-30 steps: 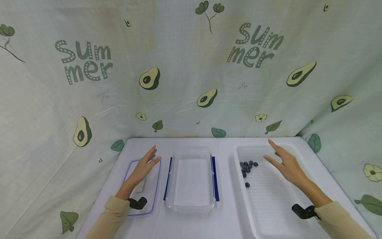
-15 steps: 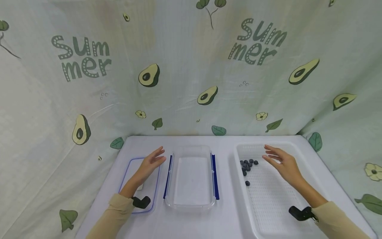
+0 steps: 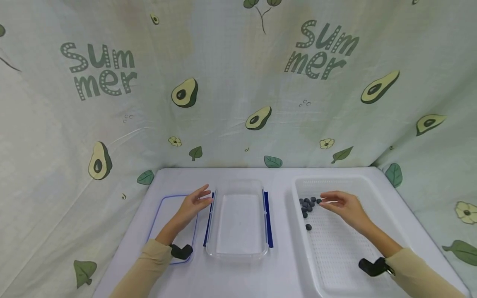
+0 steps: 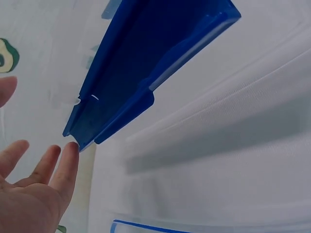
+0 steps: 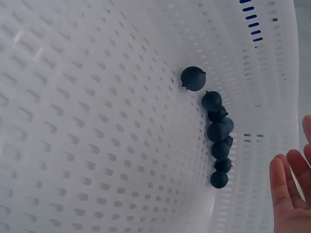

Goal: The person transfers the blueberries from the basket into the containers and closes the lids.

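In the head view, my left hand (image 3: 191,206), fingers relaxed, hovers beside the clear plastic box (image 3: 240,223). Its fingertips are right at the box's blue left latch (image 3: 209,221). The left wrist view shows that latch (image 4: 141,68) hanging folded out, close above the fingertips. My right hand (image 3: 346,208) is over the white perforated basket (image 3: 357,252), fingers loosely bent and thumb apart from them. Its fingertips come right up to the blueberry (image 3: 319,201) on the right of a small cluster. Several blueberries (image 5: 217,132) lie along the basket's wall in the right wrist view.
A flat clear lid with a blue seal (image 3: 167,210) lies left of the box, partly under my left forearm. The box's right latch (image 3: 268,219) is folded out too. A printed curtain (image 3: 223,82) hangs behind the white table (image 3: 287,265).
My right hand has moved left and down to the blueberries, its fingers and thumb drawing nearer together. My left hand has moved right, from over the lid to the box's latch.
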